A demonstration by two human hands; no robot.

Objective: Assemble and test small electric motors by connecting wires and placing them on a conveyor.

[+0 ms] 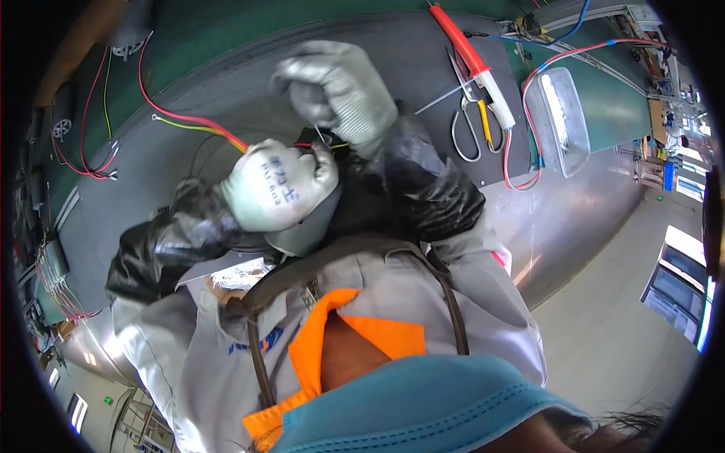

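Both gloved hands are working close together over the grey worktop (423,53): the left hand (276,185) is closing around a red and yellow wire bundle (204,124), while the right hand (336,87) is pinching something thin at the wire ends, but gloves are hiding exactly what. Scissors (468,124) are lying nearby.

Scissors (470,124), clear tray (563,121) rightward
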